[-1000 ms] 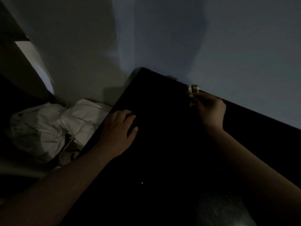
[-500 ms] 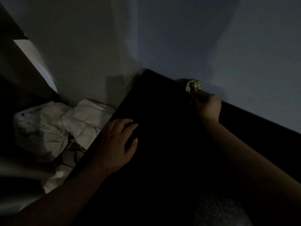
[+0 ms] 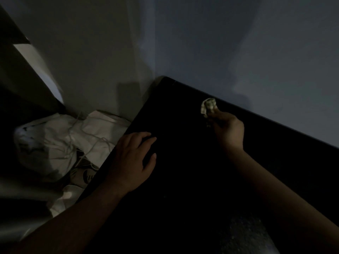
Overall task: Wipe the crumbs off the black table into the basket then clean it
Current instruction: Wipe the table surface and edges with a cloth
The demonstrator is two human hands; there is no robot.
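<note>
Fingers (image 3: 215, 115) of the right hand (image 3: 228, 130) are curled tight round a small crumpled wad (image 3: 208, 106), pale and paper-like, held at the far edge of the black table (image 3: 183, 189), close to the wall (image 3: 238, 52). From my end I can't tell whether the wad touches the top. The left hand (image 3: 134, 158) lies flat on the table near its left edge, fingers relaxed and holding nothing, well apart from the wad. Beyond that edge, lower down, sits a heap of white bags (image 3: 60, 140). I can't make out a basket there, nor any crumbs on the dark top. I judge the wipe must run leftward from the wad, toward the edge the left hand is nearer.
</note>
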